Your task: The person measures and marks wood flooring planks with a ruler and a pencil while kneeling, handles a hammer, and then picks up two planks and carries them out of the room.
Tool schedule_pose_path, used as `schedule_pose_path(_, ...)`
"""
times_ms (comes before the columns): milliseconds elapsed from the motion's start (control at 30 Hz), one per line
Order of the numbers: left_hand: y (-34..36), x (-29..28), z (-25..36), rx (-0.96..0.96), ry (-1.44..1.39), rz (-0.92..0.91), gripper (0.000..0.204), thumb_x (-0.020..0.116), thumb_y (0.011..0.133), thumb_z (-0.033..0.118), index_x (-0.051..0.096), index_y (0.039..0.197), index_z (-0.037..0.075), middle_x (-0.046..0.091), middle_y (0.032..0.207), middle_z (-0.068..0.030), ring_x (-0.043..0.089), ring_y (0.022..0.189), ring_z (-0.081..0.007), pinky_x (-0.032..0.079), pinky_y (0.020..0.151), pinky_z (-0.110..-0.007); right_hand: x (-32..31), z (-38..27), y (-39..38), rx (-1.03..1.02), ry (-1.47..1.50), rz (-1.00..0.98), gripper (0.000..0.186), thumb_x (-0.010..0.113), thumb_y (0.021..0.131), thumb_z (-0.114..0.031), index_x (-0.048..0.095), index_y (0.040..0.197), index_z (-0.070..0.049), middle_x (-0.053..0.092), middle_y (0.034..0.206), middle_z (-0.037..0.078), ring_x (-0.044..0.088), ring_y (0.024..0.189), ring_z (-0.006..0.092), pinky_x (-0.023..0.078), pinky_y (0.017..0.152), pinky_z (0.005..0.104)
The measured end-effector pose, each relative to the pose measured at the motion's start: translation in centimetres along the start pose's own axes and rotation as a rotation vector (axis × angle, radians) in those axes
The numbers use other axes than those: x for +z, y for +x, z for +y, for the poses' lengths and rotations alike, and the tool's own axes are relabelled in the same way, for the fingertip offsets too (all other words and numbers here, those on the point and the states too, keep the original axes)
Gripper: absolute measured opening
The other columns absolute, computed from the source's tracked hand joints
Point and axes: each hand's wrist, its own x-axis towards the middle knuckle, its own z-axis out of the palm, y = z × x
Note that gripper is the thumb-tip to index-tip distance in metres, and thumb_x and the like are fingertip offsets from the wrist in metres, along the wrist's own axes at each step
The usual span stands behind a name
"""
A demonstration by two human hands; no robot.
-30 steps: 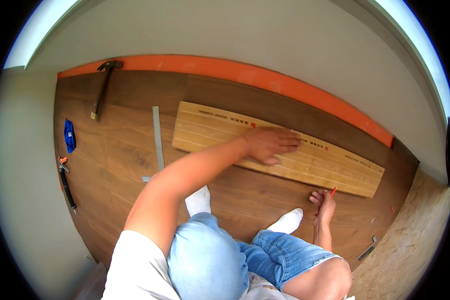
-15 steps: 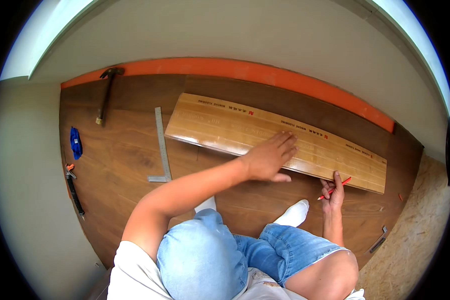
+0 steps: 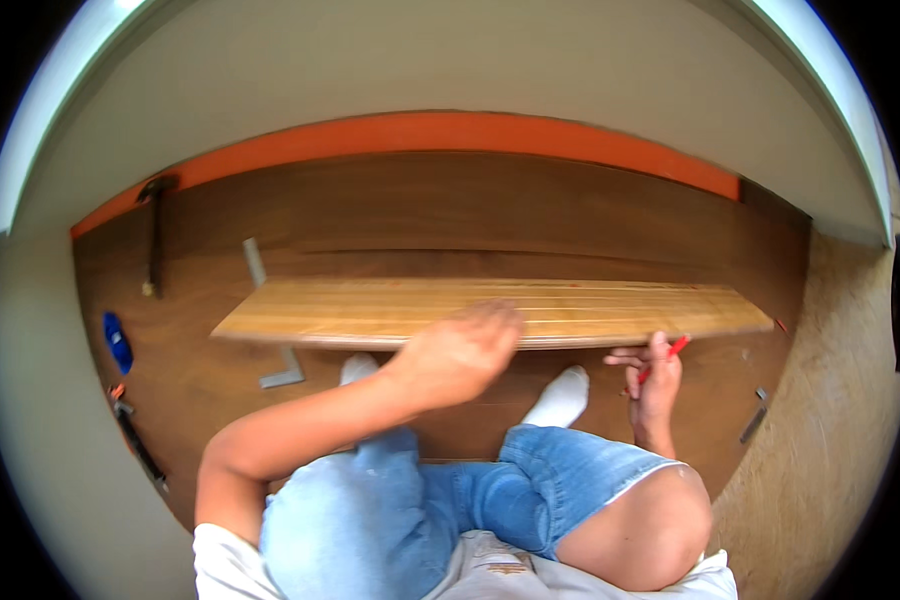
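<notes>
A light wood flooring plank (image 3: pixel 370 312) lies crosswise before me, tilted so its face looks narrow and its near edge shows. At the middle of that edge my left hand (image 3: pixel 460 352) closes on the plank, fingers over the top face and thumb hidden; motion blurs it. Near the plank's right end, my right hand (image 3: pixel 655 380) pinches a red pencil (image 3: pixel 678 346), its thumb by the near edge and other fingers partly spread. Partly covered by the plank's left part is a metal try square (image 3: pixel 283 378).
Dark wood flooring (image 3: pixel 450 215) spreads beneath, bordered by an orange strip (image 3: pixel 420 132) along the wall. At left are a hammer (image 3: pixel 152 240), a blue object (image 3: pixel 117 343) and a black-and-orange tool (image 3: pixel 138 440). A small grey-and-black tool (image 3: pixel 754 418) lies right. My feet are just behind the plank.
The plank has turned level across the view, come nearer and tilted, covering part of the square. My left hand has shifted left to its near edge. The pencil now points more upward.
</notes>
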Motion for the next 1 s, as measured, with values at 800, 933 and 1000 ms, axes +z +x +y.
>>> schedule_pose_path(800,-5.9,-9.5,-4.7,-0.191,-0.369,-0.360,0.025,0.071,0.085,0.012,0.066,0.107,0.000,0.068,0.080,-0.0221,0.066,0.081,-0.0456,0.052,0.072,-0.055,14.6,-7.0,-1.9,-1.075,-1.218,-0.797,0.040,0.082,0.083,-0.035,0.054,0.086,-0.007,0.059,0.069,0.010,0.064,0.062,0.0313,0.050,0.053,0.0415)
schedule_pose_path(933,-9.2,-8.5,-5.0,0.018,-0.097,0.106,0.028,0.070,0.081,0.007,0.068,0.109,0.002,0.073,0.093,-0.0147,0.072,0.083,-0.0353,0.058,0.069,-0.046,15.8,-6.0,-3.9,-1.173,-1.279,-0.671,0.043,0.085,0.081,-0.035,0.053,0.079,-0.007,0.054,0.063,0.010,0.059,0.055,0.0308,0.046,0.049,0.0417)
schedule_pose_path(1000,-12.4,-8.9,-5.5,0.087,0.043,0.548,0.032,0.072,0.080,0.003,0.069,0.112,0.002,0.073,0.094,-0.0114,0.072,0.082,-0.0313,0.059,0.068,-0.042,16.0,-5.5,-4.7,-1.156,-1.318,-0.592,0.042,0.088,0.079,-0.031,0.054,0.080,-0.007,0.052,0.061,0.011,0.056,0.052,0.0312,0.045,0.049,0.0417)
